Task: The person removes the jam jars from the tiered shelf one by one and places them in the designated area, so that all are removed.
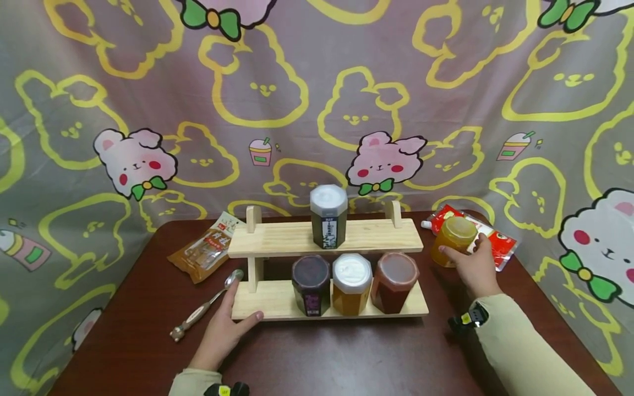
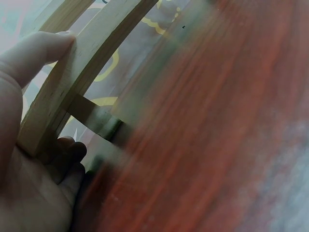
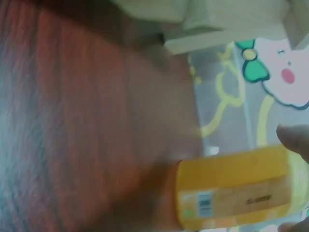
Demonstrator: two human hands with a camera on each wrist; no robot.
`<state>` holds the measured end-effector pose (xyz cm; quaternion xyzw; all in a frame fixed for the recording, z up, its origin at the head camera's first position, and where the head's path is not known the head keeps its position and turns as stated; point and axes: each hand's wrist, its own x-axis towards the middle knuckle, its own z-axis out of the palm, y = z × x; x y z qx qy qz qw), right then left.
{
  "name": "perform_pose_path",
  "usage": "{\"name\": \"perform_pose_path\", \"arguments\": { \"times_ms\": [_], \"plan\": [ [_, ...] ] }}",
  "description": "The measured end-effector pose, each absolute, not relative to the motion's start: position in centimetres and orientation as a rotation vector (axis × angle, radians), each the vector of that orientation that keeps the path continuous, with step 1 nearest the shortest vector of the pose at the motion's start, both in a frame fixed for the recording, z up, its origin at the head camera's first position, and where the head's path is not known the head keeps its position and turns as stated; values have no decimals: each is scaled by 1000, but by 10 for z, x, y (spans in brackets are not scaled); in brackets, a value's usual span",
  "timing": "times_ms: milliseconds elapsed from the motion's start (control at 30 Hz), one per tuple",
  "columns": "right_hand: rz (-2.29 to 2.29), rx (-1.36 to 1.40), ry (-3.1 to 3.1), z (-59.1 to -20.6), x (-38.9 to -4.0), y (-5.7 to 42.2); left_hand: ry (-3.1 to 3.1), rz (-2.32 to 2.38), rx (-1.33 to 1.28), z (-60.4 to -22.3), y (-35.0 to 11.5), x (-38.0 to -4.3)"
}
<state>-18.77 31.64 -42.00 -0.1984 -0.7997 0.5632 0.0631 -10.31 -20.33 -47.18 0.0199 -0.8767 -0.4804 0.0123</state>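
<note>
My left hand (image 1: 222, 333) grips the left end of the lower board of a two-tier wooden shelf (image 1: 271, 300). In the left wrist view the thumb lies on the board (image 2: 72, 72) and the other fingers curl below it. At the right, my right hand (image 1: 476, 267) holds a yellow jar (image 1: 447, 250) near its lid, thumb on one side and fingers on the other. The right wrist view shows the jar's label (image 3: 236, 197) with a barcode. A dark jar with a white lid (image 1: 329, 220) stands on the upper board.
Three jars stand on the lower board: a purple-black one (image 1: 311, 286), an amber one (image 1: 352, 283) and a red one (image 1: 394, 283). A spoon (image 1: 198, 313) and a brown food packet (image 1: 205, 250) lie left. A red pouch (image 1: 502, 245) lies behind the right hand. A patterned curtain (image 1: 307, 71) hangs behind.
</note>
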Motion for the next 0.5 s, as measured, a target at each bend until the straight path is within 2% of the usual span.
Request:
{"name": "perform_pose_path", "arguments": {
  "times_ms": [500],
  "plan": [
    [1745,-655,-2204,-365,-174,279,-2729,-1503,54,-473,-204,-104]
  ]
}}
